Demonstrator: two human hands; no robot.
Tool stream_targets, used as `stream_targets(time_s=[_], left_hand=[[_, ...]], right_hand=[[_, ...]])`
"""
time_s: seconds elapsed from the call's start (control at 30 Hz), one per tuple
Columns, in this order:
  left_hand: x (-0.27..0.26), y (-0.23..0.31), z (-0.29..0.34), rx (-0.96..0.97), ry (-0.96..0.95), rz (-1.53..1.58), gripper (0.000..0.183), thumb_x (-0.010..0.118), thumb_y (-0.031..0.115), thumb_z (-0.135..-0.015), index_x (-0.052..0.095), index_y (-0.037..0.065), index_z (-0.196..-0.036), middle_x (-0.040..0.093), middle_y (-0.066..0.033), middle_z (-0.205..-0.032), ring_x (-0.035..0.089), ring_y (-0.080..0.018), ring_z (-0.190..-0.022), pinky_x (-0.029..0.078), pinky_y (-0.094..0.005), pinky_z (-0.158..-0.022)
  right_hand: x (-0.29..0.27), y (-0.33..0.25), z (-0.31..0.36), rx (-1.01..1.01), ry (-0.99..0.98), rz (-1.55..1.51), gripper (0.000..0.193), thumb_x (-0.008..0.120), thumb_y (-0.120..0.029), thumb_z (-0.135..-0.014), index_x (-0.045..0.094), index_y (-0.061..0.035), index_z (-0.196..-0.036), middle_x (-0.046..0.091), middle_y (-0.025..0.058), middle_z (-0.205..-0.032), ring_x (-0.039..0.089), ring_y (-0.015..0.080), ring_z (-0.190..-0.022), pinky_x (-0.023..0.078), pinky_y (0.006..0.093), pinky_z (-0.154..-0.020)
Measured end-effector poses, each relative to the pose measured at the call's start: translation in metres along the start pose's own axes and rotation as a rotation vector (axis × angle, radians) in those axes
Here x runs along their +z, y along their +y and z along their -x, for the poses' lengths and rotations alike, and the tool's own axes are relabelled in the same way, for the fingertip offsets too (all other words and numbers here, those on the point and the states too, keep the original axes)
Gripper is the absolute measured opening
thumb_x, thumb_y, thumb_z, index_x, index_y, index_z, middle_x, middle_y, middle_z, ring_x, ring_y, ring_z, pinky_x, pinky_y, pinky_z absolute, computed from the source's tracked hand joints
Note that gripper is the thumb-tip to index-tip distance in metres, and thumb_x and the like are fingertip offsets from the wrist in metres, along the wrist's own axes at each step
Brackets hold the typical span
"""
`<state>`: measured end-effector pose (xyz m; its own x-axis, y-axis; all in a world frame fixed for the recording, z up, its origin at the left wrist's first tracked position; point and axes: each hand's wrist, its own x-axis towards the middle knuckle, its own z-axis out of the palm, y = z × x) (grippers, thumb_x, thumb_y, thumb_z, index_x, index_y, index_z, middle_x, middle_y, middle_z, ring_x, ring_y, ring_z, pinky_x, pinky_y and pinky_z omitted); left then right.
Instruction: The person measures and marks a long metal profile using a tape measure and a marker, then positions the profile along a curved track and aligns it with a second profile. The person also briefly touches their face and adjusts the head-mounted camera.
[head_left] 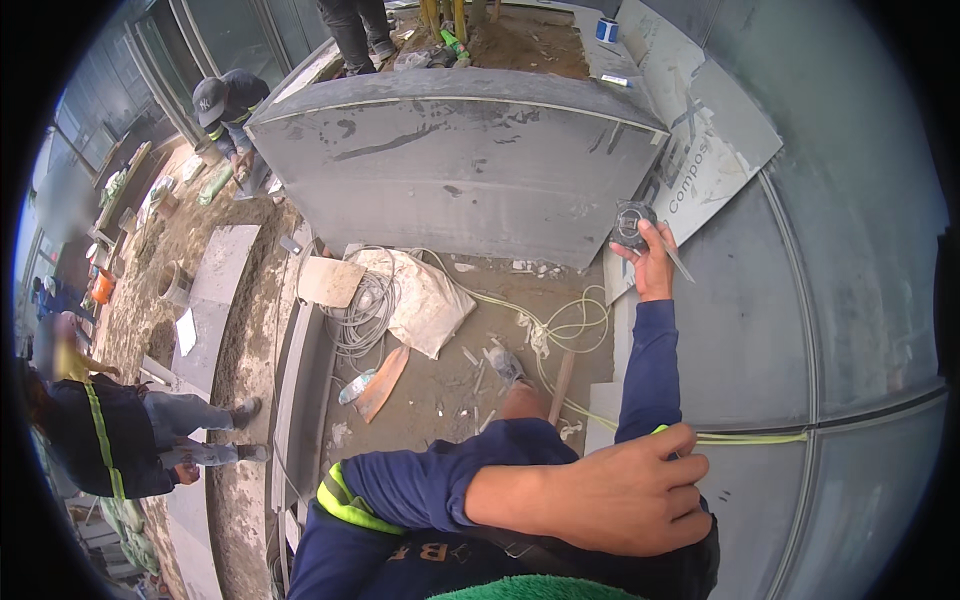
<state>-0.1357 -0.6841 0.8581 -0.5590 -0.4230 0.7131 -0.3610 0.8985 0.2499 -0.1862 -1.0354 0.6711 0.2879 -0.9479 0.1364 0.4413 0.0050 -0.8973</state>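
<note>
In my right hand (650, 262) is a dark tape measure (632, 224), held up before the grey wall panels with the fingers closed around it. A pale thin strip (682, 264) sticks out beside those fingers; I cannot tell whether it is the tape's blade. My left hand (630, 492) lies across the front of my body, near my right sleeve (650, 370). Its fingers are curled in, and whatever they may grip is hidden. Beyond the tape measure stands a large grey panelled box (450, 180), with a printed board (700, 150) leaning at its right end.
Coiled grey cable (365, 310), a dusty white sack (425, 300) and yellow-green cord (575, 320) lie on the dirt floor. A curved grey ledge (305, 400) runs along the left. One person (110, 430) stands left; another (230, 110) crouches farther off. Somebody's legs (355, 30) show behind the box.
</note>
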Motion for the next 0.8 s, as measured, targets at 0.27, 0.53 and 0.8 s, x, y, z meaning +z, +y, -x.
stream_targets(time_s=[0.27, 0.53, 0.8], left_hand=[[-0.096, -0.156, -0.011, -0.394, 0.019, -0.179, 0.025, 0.072, 0.020, -0.079, 0.072, 0.008, -0.101, 0.057, -0.0003, -0.078, 0.065, -0.0235, -0.111, 0.047, -0.0410, -0.099], [-0.136, -0.224, 0.057, -1.016, 0.236, 0.128, 0.027, 0.089, 0.028, -0.087, 0.082, 0.008, -0.104, 0.072, -0.0054, -0.087, 0.072, -0.0264, -0.090, 0.053, -0.0383, -0.083], [-0.172, -0.232, 0.054, -0.929, 0.668, -0.361, 0.027, 0.091, 0.023, -0.085, 0.081, 0.006, -0.104, 0.077, -0.0082, -0.088, 0.075, -0.0249, -0.078, 0.055, -0.0367, -0.073]], right_hand=[[0.075, 0.030, -0.314, -0.216, 0.147, 0.560, 0.050, 0.078, -0.037, -0.096, 0.073, 0.0053, -0.123, 0.077, 0.0151, -0.108, 0.077, 0.0252, -0.094, 0.063, 0.0357, -0.070], [0.081, 0.117, -0.494, -0.323, 0.035, 1.070, 0.056, 0.078, -0.048, -0.095, 0.077, 0.0006, -0.121, 0.078, 0.0236, -0.119, 0.073, 0.0400, -0.115, 0.055, 0.0462, -0.100], [0.040, 0.134, -0.563, -0.339, 0.102, 1.264, 0.041, 0.077, -0.046, -0.098, 0.080, -0.0088, -0.115, 0.080, 0.0165, -0.113, 0.074, 0.0380, -0.111, 0.055, 0.0471, -0.098]])
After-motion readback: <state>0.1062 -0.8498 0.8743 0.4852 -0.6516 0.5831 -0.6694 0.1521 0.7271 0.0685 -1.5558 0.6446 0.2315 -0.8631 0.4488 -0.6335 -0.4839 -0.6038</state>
